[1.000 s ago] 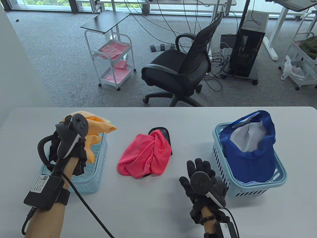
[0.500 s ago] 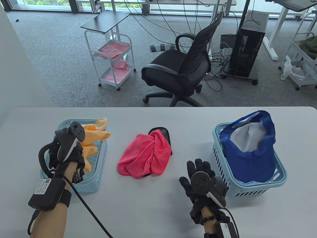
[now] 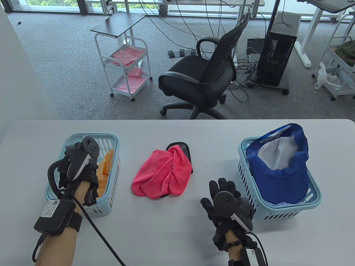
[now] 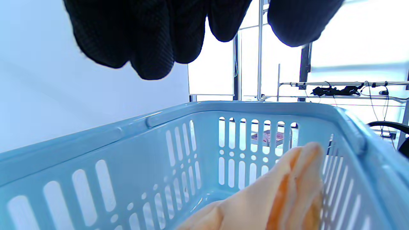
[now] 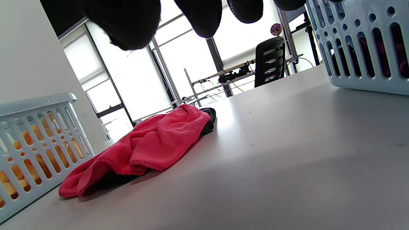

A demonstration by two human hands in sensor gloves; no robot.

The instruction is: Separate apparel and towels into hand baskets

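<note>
My left hand [image 3: 91,177] hovers over the light-blue left basket [image 3: 91,135], fingers loose and holding nothing. An orange towel [image 3: 106,166] lies inside that basket. In the left wrist view my fingers [image 4: 153,48] hang above the orange towel [image 4: 281,191] and the basket wall [image 4: 191,111]. A red towel [image 3: 163,174] lies crumpled mid-table, over a black item [image 3: 184,148]. My right hand [image 3: 222,188] rests flat and empty on the table, fingers spread, just left of the right basket [image 3: 288,212], which holds a blue cap [image 3: 280,171].
In the right wrist view the red towel [image 5: 150,143] lies ahead on the grey table [image 5: 287,143], between the left basket [image 5: 32,134] and the right basket [image 5: 361,48]. A black office chair [image 3: 202,80] and a white cart [image 3: 124,69] stand beyond the table.
My left hand has lowered toward the left basket and let go of the orange towel, which has dropped inside. The right hand has not moved.
</note>
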